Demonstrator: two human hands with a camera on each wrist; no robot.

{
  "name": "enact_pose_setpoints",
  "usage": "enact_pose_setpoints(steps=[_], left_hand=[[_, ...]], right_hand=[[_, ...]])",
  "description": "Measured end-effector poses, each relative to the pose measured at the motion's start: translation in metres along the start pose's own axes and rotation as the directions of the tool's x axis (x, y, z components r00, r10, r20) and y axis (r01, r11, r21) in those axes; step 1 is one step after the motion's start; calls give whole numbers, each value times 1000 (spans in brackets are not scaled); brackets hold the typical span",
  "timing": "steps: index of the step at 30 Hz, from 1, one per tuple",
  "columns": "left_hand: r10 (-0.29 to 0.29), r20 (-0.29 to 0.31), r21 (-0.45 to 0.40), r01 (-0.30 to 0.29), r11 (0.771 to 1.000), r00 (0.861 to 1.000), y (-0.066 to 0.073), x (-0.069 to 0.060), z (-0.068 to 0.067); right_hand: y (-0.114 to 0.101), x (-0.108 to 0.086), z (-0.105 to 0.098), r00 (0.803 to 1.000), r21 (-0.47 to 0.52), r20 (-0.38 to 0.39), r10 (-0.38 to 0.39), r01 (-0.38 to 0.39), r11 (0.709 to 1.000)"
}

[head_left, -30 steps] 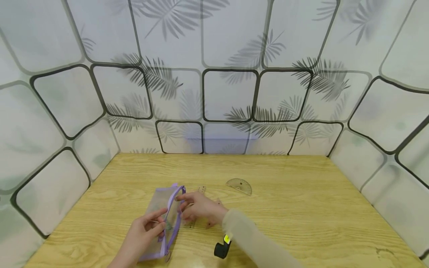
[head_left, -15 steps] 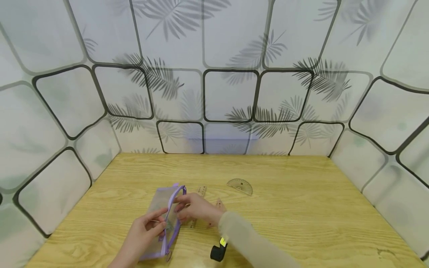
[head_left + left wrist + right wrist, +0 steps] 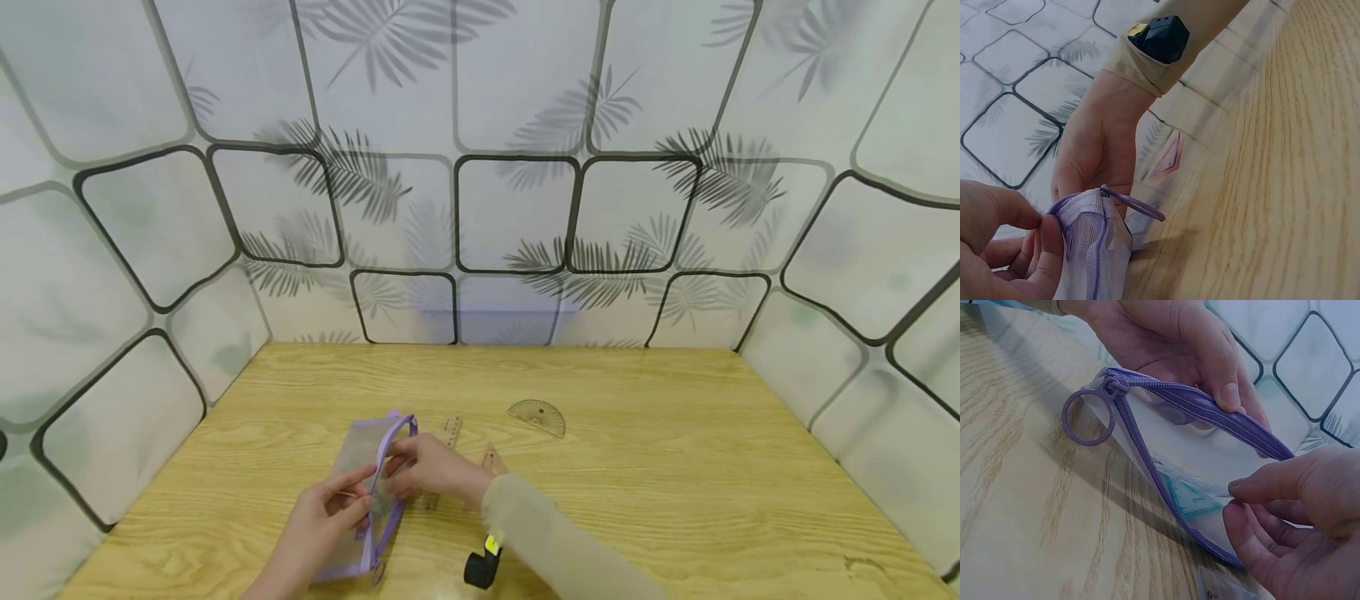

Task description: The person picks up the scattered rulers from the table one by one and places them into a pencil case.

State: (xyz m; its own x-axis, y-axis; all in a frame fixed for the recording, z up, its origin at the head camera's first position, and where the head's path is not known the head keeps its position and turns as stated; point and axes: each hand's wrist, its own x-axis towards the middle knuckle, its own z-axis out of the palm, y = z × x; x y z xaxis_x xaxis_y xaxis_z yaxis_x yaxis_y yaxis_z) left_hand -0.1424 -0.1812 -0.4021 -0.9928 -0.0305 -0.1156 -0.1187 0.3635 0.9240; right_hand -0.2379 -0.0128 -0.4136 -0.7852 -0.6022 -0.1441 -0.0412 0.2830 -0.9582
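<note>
A see-through pencil pouch (image 3: 357, 450) with purple zip edging stands on its side at the left of the table, its mouth open to the right. My left hand (image 3: 318, 521) pinches the near zip edge between thumb and fingers. My right hand (image 3: 427, 467) is at the mouth, its fingertips inside. In the right wrist view, a clear set square (image 3: 1192, 499) with teal markings shows inside the pouch. The thumb and fingers of the right hand seem to pinch its clear edge; the exact contact is partly hidden.
A clear ruler (image 3: 452, 429) and a pinkish set square (image 3: 492, 461) lie partly hidden under the right forearm. Farther back lies a clear protractor (image 3: 537, 416). A black wrist camera (image 3: 482, 568) sits by the right sleeve. Patterned curtains (image 3: 510, 217) surround the wooden table (image 3: 660, 450).
My right hand has moved slightly left, deeper into the pouch mouth, uncovering more of the ruler and the pinkish set square. My left hand keeps its hold on the pouch edge.
</note>
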Motion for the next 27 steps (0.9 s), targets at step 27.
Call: enact_pose_setpoints(steps=[27], left_hand=[[-4, 1, 1, 4, 1000, 1000, 1, 1, -1]], right_hand=[[-1, -11, -11, 999, -87, -7, -32, 31, 996]])
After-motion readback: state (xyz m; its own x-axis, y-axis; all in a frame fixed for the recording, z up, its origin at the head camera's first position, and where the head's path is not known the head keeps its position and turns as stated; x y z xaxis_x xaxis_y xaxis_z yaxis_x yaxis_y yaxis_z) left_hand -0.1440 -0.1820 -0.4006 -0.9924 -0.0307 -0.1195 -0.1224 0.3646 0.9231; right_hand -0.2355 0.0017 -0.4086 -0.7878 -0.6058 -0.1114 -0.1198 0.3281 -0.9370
